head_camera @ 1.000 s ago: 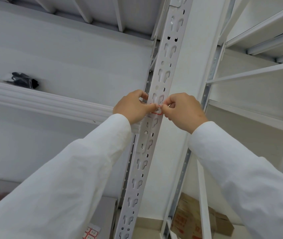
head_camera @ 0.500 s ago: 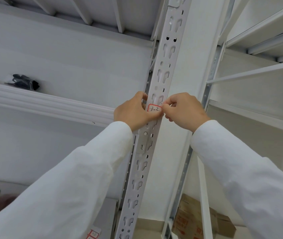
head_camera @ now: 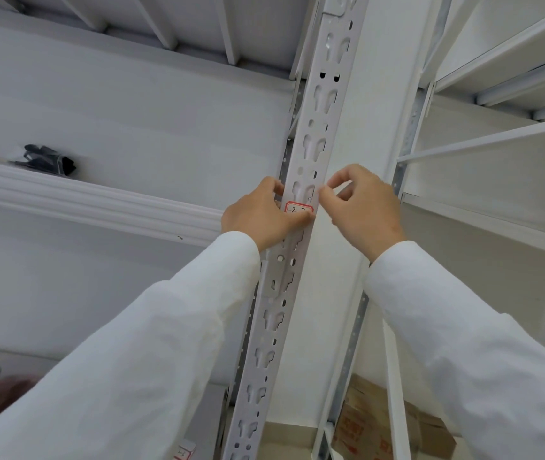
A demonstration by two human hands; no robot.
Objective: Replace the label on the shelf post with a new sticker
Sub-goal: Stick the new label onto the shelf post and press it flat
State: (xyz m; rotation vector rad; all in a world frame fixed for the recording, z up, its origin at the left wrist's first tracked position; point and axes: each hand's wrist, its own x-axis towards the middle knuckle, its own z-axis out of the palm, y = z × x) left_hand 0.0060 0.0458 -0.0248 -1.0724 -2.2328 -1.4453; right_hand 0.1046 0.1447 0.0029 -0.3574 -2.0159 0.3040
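Note:
A white perforated shelf post [head_camera: 318, 127] runs up the middle of the view. A small white sticker [head_camera: 298, 207] with a red border and handwritten marks lies flat on its front face at hand height. My left hand [head_camera: 258, 217] wraps the post's left edge, and its thumb presses along the sticker's lower edge, covering part of it. My right hand [head_camera: 364, 210] hovers just right of the post. Its fingers are loosely curled, off the sticker, with nothing visible in them. Both arms wear white sleeves.
A white shelf beam [head_camera: 98, 200] crosses at the left, with a dark bundled object [head_camera: 47, 160] lying above it. More white shelving [head_camera: 483, 141] fills the right. A cardboard box [head_camera: 374, 426] sits low right, and another red-bordered label [head_camera: 185, 453] shows at the bottom.
The sticker came into sight on the post as my fingers parted. My right hand has let go of its right edge and drawn back up and right. My left thumb stays pressed on it.

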